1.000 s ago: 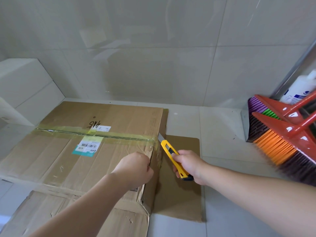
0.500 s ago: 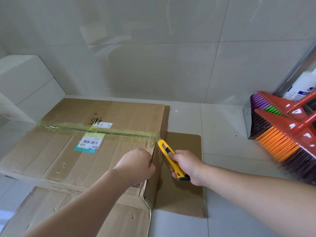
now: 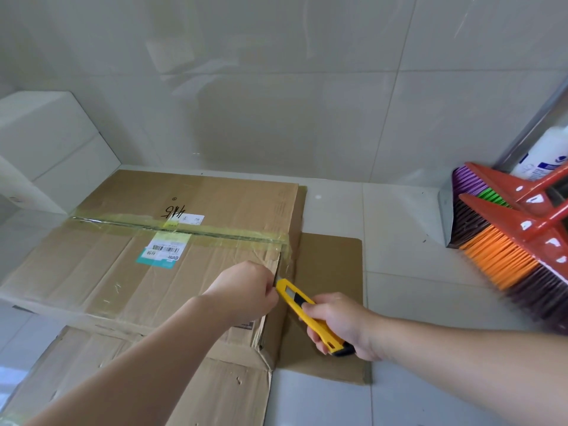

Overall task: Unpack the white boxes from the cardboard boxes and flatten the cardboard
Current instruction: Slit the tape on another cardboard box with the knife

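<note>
Far left we see stacked smooth white boxes against the glossy tiled wall. The creased brown cardboard box lies on the floor, shiny yellowish tape along its seam, over flattened cardboard. Our left hand is fisted on the box's right flap edge. Our right hand grips a yellow plastic utility knife, tip now lower down the right edge than half a second ago. Far right, red brooms with bright bristles.
</note>
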